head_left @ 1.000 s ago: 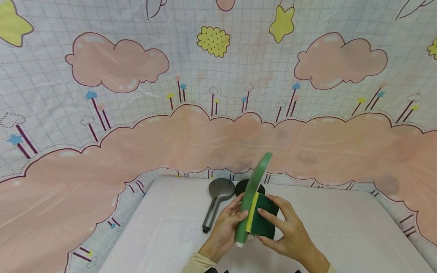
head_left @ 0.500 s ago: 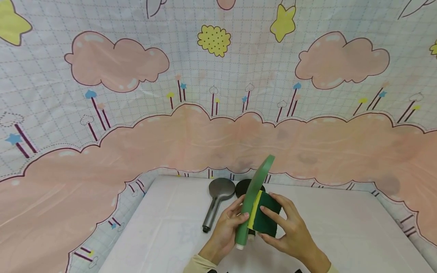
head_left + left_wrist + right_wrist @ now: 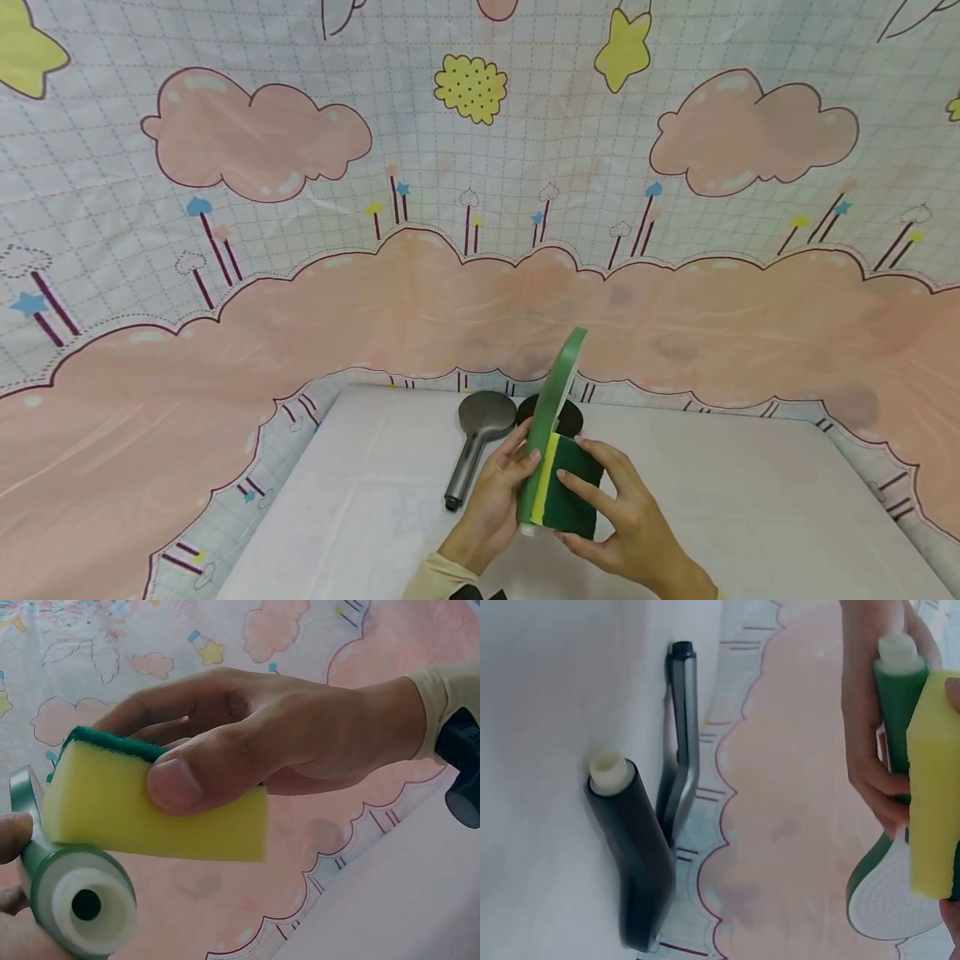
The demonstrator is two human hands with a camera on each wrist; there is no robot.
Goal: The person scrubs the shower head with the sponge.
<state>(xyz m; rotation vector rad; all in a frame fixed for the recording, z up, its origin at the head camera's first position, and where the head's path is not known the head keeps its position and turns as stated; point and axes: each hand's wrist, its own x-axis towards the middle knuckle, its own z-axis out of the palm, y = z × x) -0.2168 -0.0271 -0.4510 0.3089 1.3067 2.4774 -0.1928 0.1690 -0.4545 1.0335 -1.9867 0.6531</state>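
Observation:
My left hand (image 3: 486, 507) grips the handle of a green shower head (image 3: 553, 385), held tilted above the table. Its pale threaded end (image 3: 88, 909) points toward the camera in the left wrist view, and its white spray face (image 3: 891, 889) shows in the right wrist view. A sponge (image 3: 576, 490), yellow with a dark green scouring layer, is held by my right hand (image 3: 633, 529) between thumb and fingers. The sponge's yellow side lies against the shower head's handle. Part of my left hand's fingers is hidden behind the handle.
A grey shower head (image 3: 486, 415) lies on the white table (image 3: 360, 475), left of my hands. Beside it is a black shower head (image 3: 573, 417), partly hidden in the head view; its handle (image 3: 639, 847) shows in the right wrist view. A patterned cloth (image 3: 450, 308) hangs behind.
The sponge slid slightly up and right along the handle, then back down and left. The green shower head has shifted a little left and up. Both hands keep their holds.

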